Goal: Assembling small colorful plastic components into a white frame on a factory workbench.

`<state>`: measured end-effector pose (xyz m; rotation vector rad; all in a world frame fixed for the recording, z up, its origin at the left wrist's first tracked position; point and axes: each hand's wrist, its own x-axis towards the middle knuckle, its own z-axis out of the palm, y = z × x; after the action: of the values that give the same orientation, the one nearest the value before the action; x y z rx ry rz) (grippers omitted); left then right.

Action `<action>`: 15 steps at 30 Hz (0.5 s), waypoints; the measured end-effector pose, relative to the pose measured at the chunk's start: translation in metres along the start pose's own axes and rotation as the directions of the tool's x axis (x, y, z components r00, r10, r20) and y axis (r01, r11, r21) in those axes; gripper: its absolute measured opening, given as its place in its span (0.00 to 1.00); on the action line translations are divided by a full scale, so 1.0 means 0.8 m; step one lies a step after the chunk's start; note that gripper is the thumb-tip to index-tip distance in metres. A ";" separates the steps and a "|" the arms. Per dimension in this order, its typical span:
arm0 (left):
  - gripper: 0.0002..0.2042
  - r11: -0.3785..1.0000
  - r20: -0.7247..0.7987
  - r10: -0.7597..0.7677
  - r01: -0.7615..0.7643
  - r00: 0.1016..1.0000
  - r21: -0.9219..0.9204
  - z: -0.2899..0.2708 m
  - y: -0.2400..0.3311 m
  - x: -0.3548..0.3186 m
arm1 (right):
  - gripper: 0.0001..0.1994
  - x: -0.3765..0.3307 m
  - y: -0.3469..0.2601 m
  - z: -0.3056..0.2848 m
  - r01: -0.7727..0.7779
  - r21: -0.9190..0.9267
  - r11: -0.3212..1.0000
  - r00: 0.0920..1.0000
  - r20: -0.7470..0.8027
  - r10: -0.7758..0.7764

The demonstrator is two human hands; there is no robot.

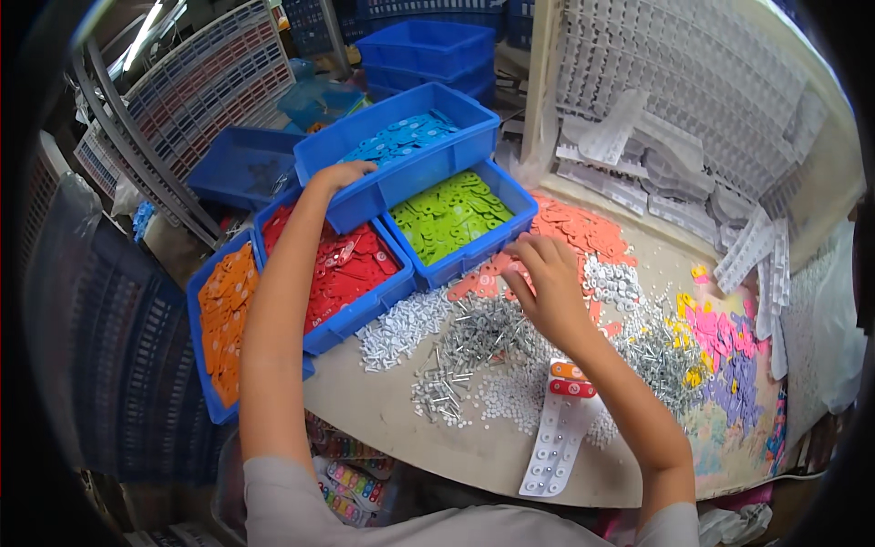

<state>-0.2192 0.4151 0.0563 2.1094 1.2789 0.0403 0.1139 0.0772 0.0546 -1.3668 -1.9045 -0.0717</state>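
Blue plastic, upper middle of the frame: a deep rectangular blue plastic tray (428,175) of flat sky-blue pieces (406,137), long axis slanting up to the right, with the left hand (349,173) at its left end, fingers over the rim (grip hidden, so impossible to tell how firm). Right of centre, the right hand (551,287), fingers parted and loosely bent, apparently holding nothing, over flat coral pieces (583,228). Just up and left of those fingers, a blue tray of lime-green pieces (478,248). Lower middle, on the worktop (456,456), a long white plastic strip (550,447), running down and slightly left, nearer the right hand.
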 end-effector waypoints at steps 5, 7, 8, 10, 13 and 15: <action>0.14 0.998 -0.017 0.042 -0.041 0.999 0.051 0.005 0.038 -0.012 | 0.12 0.109 0.074 0.088 -0.072 -0.104 0.992 0.965 0.242 0.095; 0.14 0.996 -0.014 0.040 -0.039 0.999 0.078 0.006 0.049 -0.017 | 0.22 0.141 0.082 0.112 -0.302 -0.361 0.883 0.748 0.484 0.453; 0.15 0.994 -0.008 0.039 -0.038 0.999 0.107 0.007 0.051 -0.019 | 0.22 0.151 0.081 0.117 -0.297 -0.358 0.885 0.749 0.488 0.448; 0.15 0.989 0.008 0.041 -0.042 0.999 0.139 0.006 0.046 -0.011 | 0.33 0.165 0.077 0.127 -0.238 -0.464 0.853 0.563 0.650 0.510; 0.14 0.989 0.005 0.001 -0.002 1.000 0.147 0.009 0.026 -0.007 | 0.33 0.169 0.069 0.152 -0.174 -0.465 0.868 0.551 0.685 0.477; 0.14 0.992 -0.012 -0.039 0.040 0.999 0.118 0.010 0.018 -0.006 | 0.31 0.168 0.072 0.161 -0.170 -0.446 0.879 0.539 0.705 0.462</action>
<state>-0.2079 0.4026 0.0596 2.1848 1.3589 -0.0431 0.0742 0.2659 0.0256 -2.2423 -2.3672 0.5374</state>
